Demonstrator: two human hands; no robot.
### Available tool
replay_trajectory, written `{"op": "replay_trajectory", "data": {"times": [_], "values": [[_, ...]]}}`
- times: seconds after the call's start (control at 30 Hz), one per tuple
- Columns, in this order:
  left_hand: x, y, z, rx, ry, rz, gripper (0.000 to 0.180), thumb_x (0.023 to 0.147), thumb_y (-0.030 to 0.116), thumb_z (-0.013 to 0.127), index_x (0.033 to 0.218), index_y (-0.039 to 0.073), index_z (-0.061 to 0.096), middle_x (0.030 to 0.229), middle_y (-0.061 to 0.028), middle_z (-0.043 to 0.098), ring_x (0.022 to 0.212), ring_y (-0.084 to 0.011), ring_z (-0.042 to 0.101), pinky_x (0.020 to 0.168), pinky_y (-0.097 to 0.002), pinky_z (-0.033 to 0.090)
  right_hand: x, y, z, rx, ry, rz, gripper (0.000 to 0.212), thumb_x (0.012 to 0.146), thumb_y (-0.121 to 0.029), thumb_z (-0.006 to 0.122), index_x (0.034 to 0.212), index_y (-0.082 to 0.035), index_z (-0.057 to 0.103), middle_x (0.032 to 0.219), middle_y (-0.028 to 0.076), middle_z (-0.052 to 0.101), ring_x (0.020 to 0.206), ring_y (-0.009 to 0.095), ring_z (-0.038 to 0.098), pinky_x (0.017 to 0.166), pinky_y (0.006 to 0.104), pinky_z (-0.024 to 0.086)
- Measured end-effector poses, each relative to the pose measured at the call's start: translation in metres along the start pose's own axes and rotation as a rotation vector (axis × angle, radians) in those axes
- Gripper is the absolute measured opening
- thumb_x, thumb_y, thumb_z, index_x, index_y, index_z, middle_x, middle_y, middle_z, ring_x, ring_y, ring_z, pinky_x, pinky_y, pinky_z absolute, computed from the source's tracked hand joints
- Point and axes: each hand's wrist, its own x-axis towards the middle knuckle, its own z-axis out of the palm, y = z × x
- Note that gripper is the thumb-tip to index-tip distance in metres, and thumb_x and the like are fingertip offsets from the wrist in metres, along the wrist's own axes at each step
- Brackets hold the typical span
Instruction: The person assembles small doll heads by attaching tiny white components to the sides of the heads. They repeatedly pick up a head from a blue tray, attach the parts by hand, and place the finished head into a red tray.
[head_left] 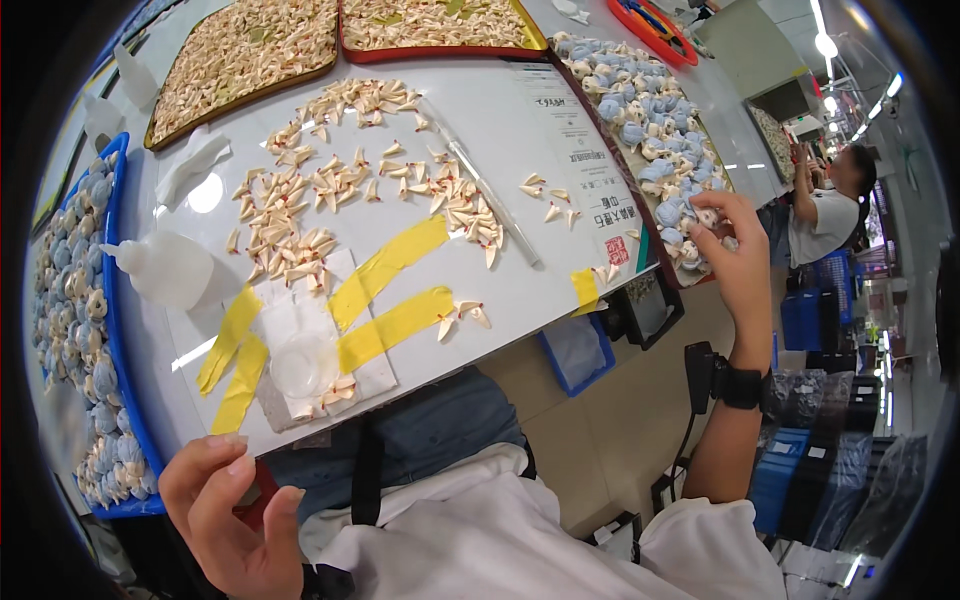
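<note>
My right hand [738, 250] reaches over the tray at the right of the table, its thumb and fingers closed around a small blue-and-cream figurine piece [703, 216]. Many similar pieces [655, 130] fill that tray in rows. At the near left table edge, my left hand [235, 515] has its fingers bent and apart, with nothing visible between them. Closest to it are strips of yellow tape [238, 385] and a small round clear dish [303, 365] on white paper. Small cream pointed pieces with red tips [290, 240] lie scattered across the tabletop.
Two trays [240, 100] of cream pieces stand at the back. A blue bin [130, 400] of blue-and-cream figurines sits left, beside a white squeeze bottle [165, 268]. A clear rod [485, 185] lies mid-table. Another person [825, 205] works at the far right.
</note>
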Motion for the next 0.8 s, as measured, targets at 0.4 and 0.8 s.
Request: {"op": "replay_trajectory", "data": {"times": [0.4,0.8], "values": [[0.005,-0.092,-0.126,0.431,0.169,-0.386,0.036,0.091,0.015,0.044,0.124,0.001,0.043,0.132,-0.0111,0.039,0.119,-0.0197,0.039,0.096,-0.0338,0.033,0.002,-0.024,-0.007,-0.178,0.155,-0.043,0.027,0.073,-0.008,0.059,0.099,-0.003,0.058,0.095,0.010,0.058,0.085,0.020,0.055,0.072,0.0295,0.044],[0.026,-0.065,-0.101,0.674,-0.087,-0.373,0.034,0.093,0.024,0.041,0.120,0.005,0.050,0.125,-0.0107,0.046,0.119,-0.0242,0.040,0.098,-0.0351,0.031,0.031,-0.084,0.055,0.138,-0.273,-0.246,0.008,0.069,0.000,0.058,0.076,0.001,0.054,0.074,0.013,0.053,0.069,0.031,0.052,0.062,0.0341,0.041]]}}
